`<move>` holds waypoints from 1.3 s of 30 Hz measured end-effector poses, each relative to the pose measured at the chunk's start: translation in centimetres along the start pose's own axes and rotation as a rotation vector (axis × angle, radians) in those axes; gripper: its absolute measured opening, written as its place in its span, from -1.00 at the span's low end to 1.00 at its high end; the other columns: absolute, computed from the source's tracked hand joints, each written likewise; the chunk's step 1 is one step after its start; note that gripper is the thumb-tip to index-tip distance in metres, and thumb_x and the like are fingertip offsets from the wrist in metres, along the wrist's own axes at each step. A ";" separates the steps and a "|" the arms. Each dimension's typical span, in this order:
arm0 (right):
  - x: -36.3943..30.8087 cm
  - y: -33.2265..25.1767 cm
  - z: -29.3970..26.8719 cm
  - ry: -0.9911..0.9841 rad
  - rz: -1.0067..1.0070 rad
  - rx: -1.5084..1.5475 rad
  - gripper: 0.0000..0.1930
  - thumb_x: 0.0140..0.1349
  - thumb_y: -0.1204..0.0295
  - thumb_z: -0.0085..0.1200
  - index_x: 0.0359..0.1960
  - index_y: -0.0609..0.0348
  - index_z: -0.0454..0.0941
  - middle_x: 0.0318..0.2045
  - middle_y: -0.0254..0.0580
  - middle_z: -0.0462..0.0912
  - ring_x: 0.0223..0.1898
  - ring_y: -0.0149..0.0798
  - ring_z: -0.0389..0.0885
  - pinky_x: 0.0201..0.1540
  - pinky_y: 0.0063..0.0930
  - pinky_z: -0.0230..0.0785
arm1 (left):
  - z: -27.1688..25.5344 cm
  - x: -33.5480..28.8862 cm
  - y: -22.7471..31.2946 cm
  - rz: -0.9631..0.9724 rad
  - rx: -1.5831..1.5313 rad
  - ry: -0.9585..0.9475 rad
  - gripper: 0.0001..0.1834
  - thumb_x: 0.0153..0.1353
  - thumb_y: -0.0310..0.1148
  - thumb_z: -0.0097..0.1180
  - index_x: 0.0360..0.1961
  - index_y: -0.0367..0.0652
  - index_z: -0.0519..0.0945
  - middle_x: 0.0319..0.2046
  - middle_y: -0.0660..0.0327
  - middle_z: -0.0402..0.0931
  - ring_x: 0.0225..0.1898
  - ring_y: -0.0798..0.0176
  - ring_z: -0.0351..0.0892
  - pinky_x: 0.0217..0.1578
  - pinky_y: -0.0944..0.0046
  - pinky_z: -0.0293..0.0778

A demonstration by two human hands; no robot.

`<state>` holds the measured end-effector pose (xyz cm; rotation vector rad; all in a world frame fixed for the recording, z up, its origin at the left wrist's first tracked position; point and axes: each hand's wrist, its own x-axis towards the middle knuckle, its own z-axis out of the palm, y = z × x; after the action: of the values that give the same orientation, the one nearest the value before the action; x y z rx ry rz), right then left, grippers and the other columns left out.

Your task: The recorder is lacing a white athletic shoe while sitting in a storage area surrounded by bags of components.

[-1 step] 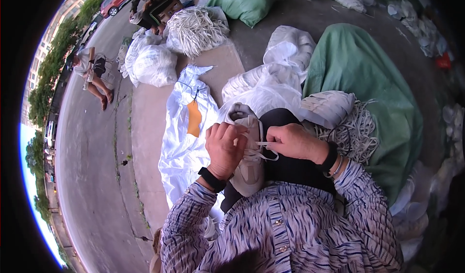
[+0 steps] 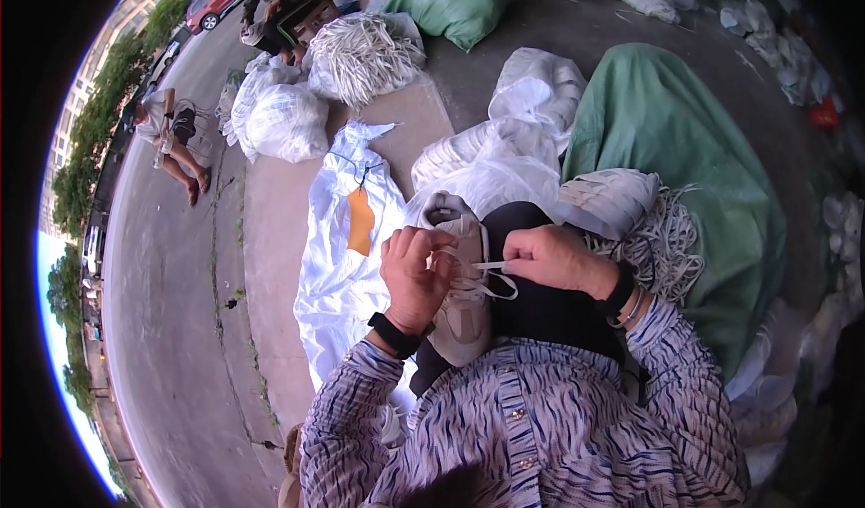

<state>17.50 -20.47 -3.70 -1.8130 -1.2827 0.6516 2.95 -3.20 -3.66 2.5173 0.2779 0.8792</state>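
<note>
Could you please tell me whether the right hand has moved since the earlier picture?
Yes, slightly: judged against the large green sack, the right hand has shifted a little to the right, toward it.

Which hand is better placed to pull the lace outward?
Likely the right hand: it pinches the flat white lace, stretched rightward off the beige sneaker, while the left hand overlaps the sneaker's left side.
</note>
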 end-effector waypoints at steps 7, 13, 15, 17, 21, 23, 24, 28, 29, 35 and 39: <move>-4.0 7.1 -5.6 0.077 0.237 0.367 -0.92 0.09 0.51 0.15 -0.48 0.27 0.55 -0.61 -0.49 0.50 -0.57 -0.64 0.36 -0.47 -0.73 0.23 | 0.2 -2.7 -1.4 -0.072 -0.153 -0.078 -0.73 -0.20 -0.58 0.20 -0.38 -0.11 0.52 -0.32 0.14 0.43 -0.24 0.06 0.42 -0.22 0.17 0.38; -5.8 8.9 -7.1 0.254 0.268 0.078 -0.91 0.03 0.51 0.16 -0.43 0.25 0.57 -0.54 -0.41 0.51 -0.51 -0.51 0.41 -0.44 -0.63 0.28 | -0.3 -5.0 -1.1 -0.300 -0.173 -0.056 -0.73 0.02 -0.43 0.20 -0.23 -0.16 0.45 -0.28 0.14 0.43 -0.26 0.14 0.46 -0.22 0.22 0.42; -4.7 6.9 -5.7 0.490 0.074 -0.290 -0.86 -0.03 0.56 0.13 -0.37 0.28 0.54 -0.39 -0.08 0.54 -0.33 -0.15 0.55 -0.25 -0.36 0.39 | -0.6 -5.3 -1.3 -0.386 -0.193 -0.109 -0.74 0.03 -0.42 0.20 -0.24 -0.17 0.45 -0.32 0.15 0.43 -0.30 0.18 0.46 -0.25 0.26 0.42; -3.3 3.8 -3.4 0.519 0.107 -0.043 -0.90 0.09 0.49 0.10 -0.39 0.27 0.53 -0.52 -0.13 0.58 -0.53 -0.24 0.57 -0.44 -0.43 0.40 | -0.9 -5.8 -1.8 -0.487 -0.252 -0.169 -0.77 0.06 -0.41 0.20 -0.27 -0.19 0.44 -0.41 0.19 0.40 -0.39 0.29 0.44 -0.33 0.34 0.40; -2.8 -1.9 2.1 -0.029 0.186 0.321 -0.80 0.15 0.41 0.08 -0.30 0.34 0.52 -0.56 -0.10 0.61 -0.70 -0.34 0.55 -0.56 -0.50 0.39 | -1.4 -4.9 -1.6 -0.638 -0.386 -0.347 -0.81 0.09 -0.43 0.17 -0.30 -0.19 0.42 -0.42 0.18 0.39 -0.43 0.25 0.41 -0.35 0.31 0.40; -2.4 -2.2 3.4 -0.129 0.252 0.230 -0.78 0.13 0.42 0.10 -0.26 0.33 0.51 -0.51 -0.06 0.62 -0.60 -0.25 0.60 -0.48 -0.44 0.42 | -1.4 -4.6 -1.6 -0.349 -0.166 -0.276 -0.85 0.11 -0.45 0.14 -0.35 -0.20 0.41 -0.42 0.15 0.41 -0.43 0.19 0.44 -0.37 0.28 0.40; -2.2 -2.1 3.8 -0.146 0.243 0.159 -0.78 0.12 0.44 0.11 -0.24 0.31 0.52 -0.50 -0.11 0.62 -0.58 -0.29 0.60 -0.48 -0.47 0.41 | -1.4 -4.6 -1.8 -0.353 -0.166 -0.270 -0.85 0.11 -0.45 0.14 -0.35 -0.20 0.41 -0.42 0.15 0.41 -0.43 0.19 0.44 -0.37 0.28 0.40; -1.8 -1.4 2.7 0.048 -0.012 -0.050 -0.89 0.04 0.45 0.13 -0.43 0.23 0.57 -0.56 -0.14 0.55 -0.45 -0.15 0.58 -0.38 -0.38 0.38 | -1.4 -4.2 -2.4 -0.332 -0.284 -0.125 -0.87 0.10 -0.46 0.13 -0.33 -0.16 0.44 -0.50 0.15 0.40 -0.41 0.08 0.45 -0.35 0.20 0.40; -1.6 -1.2 2.4 0.030 -0.024 -0.054 -0.90 0.03 0.46 0.14 -0.44 0.22 0.58 -0.54 -0.15 0.55 -0.46 -0.15 0.57 -0.38 -0.39 0.38 | -1.8 -3.5 -2.5 -0.220 -0.157 -0.169 -0.86 0.10 -0.47 0.12 -0.29 -0.13 0.47 -0.51 0.17 0.41 -0.41 0.08 0.45 -0.34 0.18 0.40; -1.7 -0.6 2.5 0.105 -0.201 -0.146 -0.89 -0.01 0.53 0.16 -0.40 0.19 0.59 -0.47 -0.21 0.49 -0.50 -0.18 0.52 -0.38 -0.40 0.38 | -6.0 0.9 -5.5 0.046 0.308 -0.099 -0.91 0.11 -0.52 0.08 -0.33 -0.12 0.57 -0.49 0.20 0.48 -0.41 0.10 0.45 -0.36 0.18 0.37; -1.1 -1.2 2.4 0.079 -0.124 -0.103 -0.83 -0.02 0.54 0.17 -0.33 0.19 0.56 -0.46 -0.22 0.49 -0.49 -0.23 0.53 -0.40 -0.43 0.39 | -8.9 1.3 -8.6 -0.032 0.414 0.091 -0.91 0.15 -0.50 0.06 -0.32 -0.09 0.57 -0.48 0.21 0.50 -0.38 0.11 0.47 -0.33 0.18 0.38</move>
<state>14.65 -20.55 -4.03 -1.8066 -1.3843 0.4491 -2.00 7.94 -0.96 2.8403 0.5802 1.0107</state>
